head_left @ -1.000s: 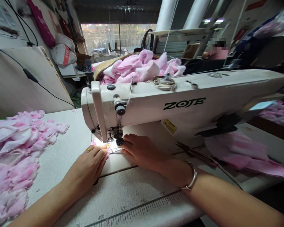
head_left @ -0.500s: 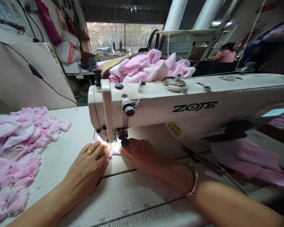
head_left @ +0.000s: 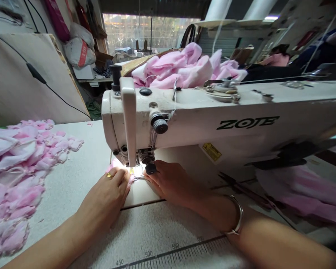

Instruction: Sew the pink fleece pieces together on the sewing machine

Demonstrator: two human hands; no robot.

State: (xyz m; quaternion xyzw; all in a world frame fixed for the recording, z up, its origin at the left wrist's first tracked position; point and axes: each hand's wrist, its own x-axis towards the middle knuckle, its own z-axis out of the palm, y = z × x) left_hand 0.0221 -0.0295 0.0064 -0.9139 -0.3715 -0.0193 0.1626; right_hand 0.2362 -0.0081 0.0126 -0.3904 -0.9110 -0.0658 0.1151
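A white ZOJE sewing machine point(head_left: 218, 119) fills the middle of the view. Under its needle lies a small pink fabric piece point(head_left: 116, 164), lit by the machine's lamp. My left hand point(head_left: 106, 196), with a gold ring, lies flat on the table, fingers together and pressing this piece just left of the needle. My right hand point(head_left: 170, 183), with a silver bangle on the wrist, rests on the machine bed right of the presser foot, fingers curled low towards the needle. What its fingertips touch is hidden by glare.
A heap of pink fabric petals point(head_left: 19, 175) covers the table's left side. More pink cloth point(head_left: 184, 67) is piled behind the machine and at the right point(head_left: 299, 190). A ruler strip point(head_left: 168, 250) runs along the near table edge. A person in pink sits at the far right point(head_left: 277, 56).
The view has shifted closer and slightly left, so the machine looks larger. Both hands stay by the needle, with the left one a little farther forward.
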